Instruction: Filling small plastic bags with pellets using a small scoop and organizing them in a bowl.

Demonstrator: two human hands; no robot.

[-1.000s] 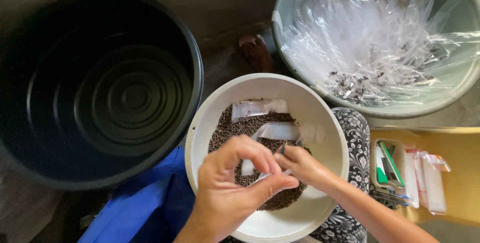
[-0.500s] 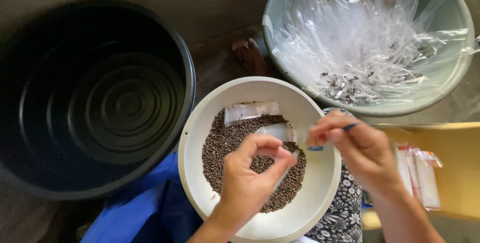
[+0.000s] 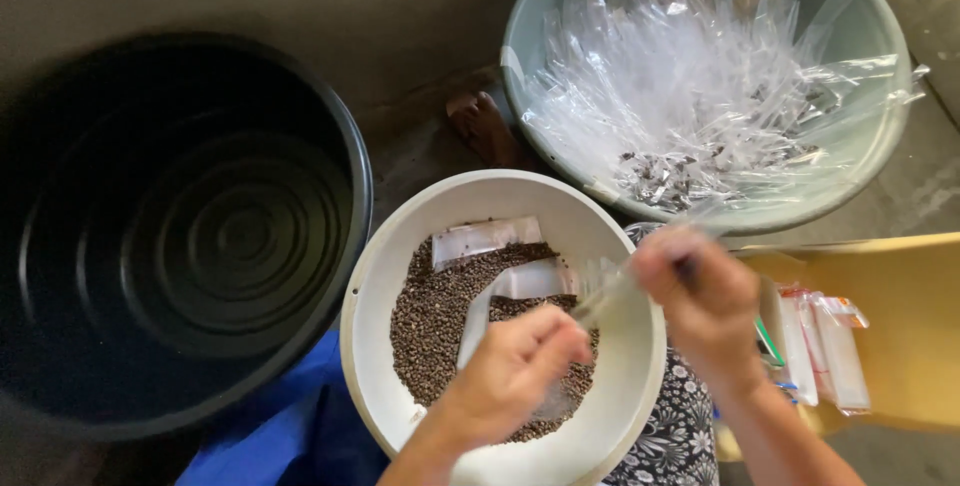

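Left hand fingers curled shut, pinching the lower end of a small clear plastic sachet just above the heap of dark brown seeds. Right hand blurred; fingers closed around a thin dark-tipped tool, apparently also catching the sachet's upper end. The sachet thus spans between both sets of fingers, over the right half of the round white plastic bowl.

Judgement: keep the sachet mouth over the bowl so stray seeds drop back; hold the film taut, grip light.

Two flat sachets lie on the seeds. Beyond: grey basin of clear sachets, black tub.
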